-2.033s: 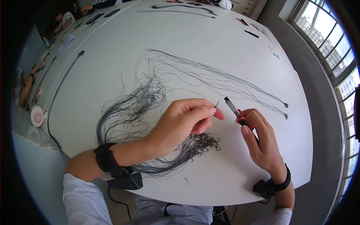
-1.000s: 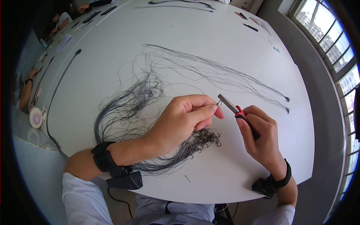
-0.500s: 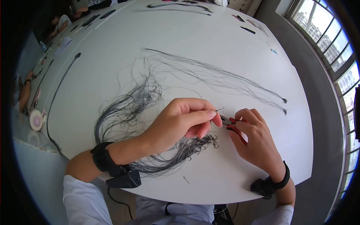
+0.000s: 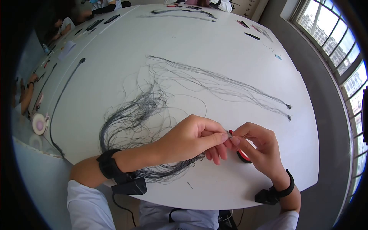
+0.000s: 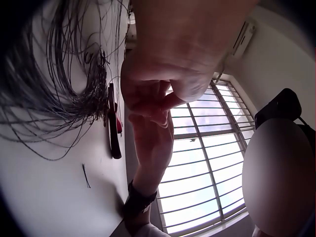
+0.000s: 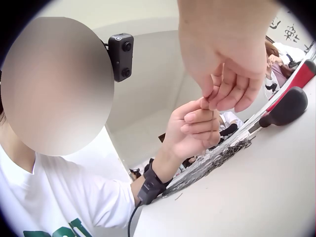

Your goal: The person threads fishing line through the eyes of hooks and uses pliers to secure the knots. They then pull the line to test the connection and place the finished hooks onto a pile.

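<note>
My left hand [image 4: 193, 138] pinches the end of a thin dark strand [image 4: 229, 134] between thumb and index finger. Against those fingertips, my right hand [image 4: 260, 148] has its thumb and forefinger pinched together at the same strand, which is mostly hidden. Red-and-black pliers [image 4: 244, 156] lie on the table below the hands, partly covered by the right one; the right wrist view shows their black handle [image 6: 290, 106]. A large bundle of dark wavy strands [image 4: 132, 113] curves under my left forearm, its curled ends beside the pliers [image 5: 114, 131] in the left wrist view.
Longer thin strands [image 4: 226, 78] stretch across the white table [image 4: 214, 191] beyond the hands, ending in two small knots at right. A short loose piece [image 4: 189, 185] lies near the front edge. A white round object [image 4: 39, 124] is at left; other people sit at the far side.
The right hand has let go of the pliers, which now lie on the table, and its fingertips have come to the left hand's. Both hands have moved slightly nearer the body.
</note>
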Available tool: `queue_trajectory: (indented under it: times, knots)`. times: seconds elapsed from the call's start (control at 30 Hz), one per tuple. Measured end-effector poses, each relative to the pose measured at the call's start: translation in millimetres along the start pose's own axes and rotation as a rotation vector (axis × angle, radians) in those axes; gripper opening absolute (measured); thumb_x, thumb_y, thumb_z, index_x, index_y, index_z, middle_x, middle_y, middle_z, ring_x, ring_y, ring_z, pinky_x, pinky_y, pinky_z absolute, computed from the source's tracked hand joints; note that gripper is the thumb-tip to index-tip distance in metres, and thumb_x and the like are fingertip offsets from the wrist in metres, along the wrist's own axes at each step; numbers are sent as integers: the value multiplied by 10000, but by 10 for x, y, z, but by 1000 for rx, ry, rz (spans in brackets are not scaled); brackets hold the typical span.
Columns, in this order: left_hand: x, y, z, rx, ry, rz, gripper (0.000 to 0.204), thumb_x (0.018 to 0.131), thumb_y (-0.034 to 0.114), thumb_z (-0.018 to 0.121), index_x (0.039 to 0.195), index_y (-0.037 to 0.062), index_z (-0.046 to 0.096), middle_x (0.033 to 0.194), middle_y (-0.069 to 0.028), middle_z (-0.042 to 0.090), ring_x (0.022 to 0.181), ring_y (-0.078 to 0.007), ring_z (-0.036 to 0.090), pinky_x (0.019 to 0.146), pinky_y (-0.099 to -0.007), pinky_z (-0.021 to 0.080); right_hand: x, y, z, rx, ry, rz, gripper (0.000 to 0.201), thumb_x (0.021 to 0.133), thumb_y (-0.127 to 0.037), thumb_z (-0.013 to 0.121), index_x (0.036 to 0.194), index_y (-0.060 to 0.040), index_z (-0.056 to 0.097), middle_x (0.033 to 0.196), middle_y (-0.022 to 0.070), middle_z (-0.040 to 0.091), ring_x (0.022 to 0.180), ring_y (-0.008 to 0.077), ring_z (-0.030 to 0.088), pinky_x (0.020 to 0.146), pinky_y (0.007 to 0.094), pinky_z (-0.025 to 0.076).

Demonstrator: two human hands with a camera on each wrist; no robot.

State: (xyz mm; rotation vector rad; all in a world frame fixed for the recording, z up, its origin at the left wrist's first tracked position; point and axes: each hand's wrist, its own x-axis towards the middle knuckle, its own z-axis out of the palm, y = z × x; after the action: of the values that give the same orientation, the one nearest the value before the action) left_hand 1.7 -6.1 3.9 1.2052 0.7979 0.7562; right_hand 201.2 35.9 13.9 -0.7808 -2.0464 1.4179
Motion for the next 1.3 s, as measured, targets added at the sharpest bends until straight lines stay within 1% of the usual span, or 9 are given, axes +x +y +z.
queue_trajectory:
  times: [0.07, 0.2, 0.33, 0.43, 0.5, 0.67, 0.83, 1.07, 1.3]
  knots:
    - [32, -41, 29, -67, 208, 118, 270, 948, 149, 427, 970, -70, 583, 872, -157, 651, 789, -184, 655, 719, -264, 532, 5, 34, -16, -143, 104, -32, 66, 845, 5, 558, 802, 40, 594, 716, 61, 618, 668, 126, 609, 669, 240, 494]
    - [95, 33, -264, -47, 468, 268, 272, 938, 161, 445, 995, -67, 581, 925, -181, 648, 863, -219, 652, 796, -297, 521, 37, -6, -102, -224, 300, 17, 71, 844, 9, 557, 811, 50, 605, 696, 64, 624, 690, 137, 650, 660, 236, 521]
    - [55, 155, -667, -174, 474, 178, 272, 921, 183, 474, 980, -56, 591, 907, -174, 651, 845, -215, 653, 789, -298, 518, 124, 49, -360, -110, 478, 8, 88, 842, 1, 577, 817, 40, 652, 703, 82, 648, 642, 138, 641, 607, 242, 538]
    - [25, 222, -845, 90, 538, 77, 265, 906, 190, 494, 960, -48, 598, 862, -149, 652, 825, -209, 652, 775, -302, 515, 177, 95, -551, -107, 579, 16, 92, 832, -28, 598, 818, 41, 658, 685, 100, 647, 612, 143, 638, 589, 248, 544]
    - [23, 220, -973, 88, 657, 140, 256, 904, 180, 494, 948, -47, 603, 798, -111, 642, 820, -200, 650, 777, -303, 509, 192, 135, -747, -135, 570, 63, 96, 827, -35, 602, 820, 43, 656, 684, 103, 646, 605, 144, 636, 590, 249, 545]
    - [19, 95, -1295, 122, 673, 176, 244, 905, 186, 496, 947, -35, 591, 811, -97, 625, 861, -195, 636, 805, -302, 496, 139, 306, -1155, -250, 566, 158, 101, 811, -38, 603, 834, 48, 650, 679, 107, 642, 592, 149, 631, 586, 247, 545]
    - [70, 111, -1212, 97, 725, 273, 242, 911, 211, 490, 939, -12, 580, 824, -79, 613, 795, -165, 617, 765, -286, 491, 67, 354, -1369, -325, 536, 223, 101, 799, -35, 601, 843, 43, 649, 684, 106, 640, 589, 153, 625, 562, 249, 541]
    - [-4, 51, -1395, 107, 787, 157, 235, 905, 233, 512, 967, 18, 585, 642, 50, 465, 571, -65, 478, 603, -231, 446, -98, 585, -1733, -404, 652, 350, 107, 781, -57, 620, 842, 22, 660, 685, 92, 635, 590, 140, 601, 536, 246, 527]
    - [-89, -6, -1572, 101, 843, 120, 232, 889, 207, 520, 957, 1, 603, 641, 32, 482, 539, -63, 466, 546, -209, 438, -144, 759, -1863, -467, 645, 407, 113, 762, -47, 627, 833, 36, 655, 680, 102, 628, 590, 138, 596, 532, 252, 524]
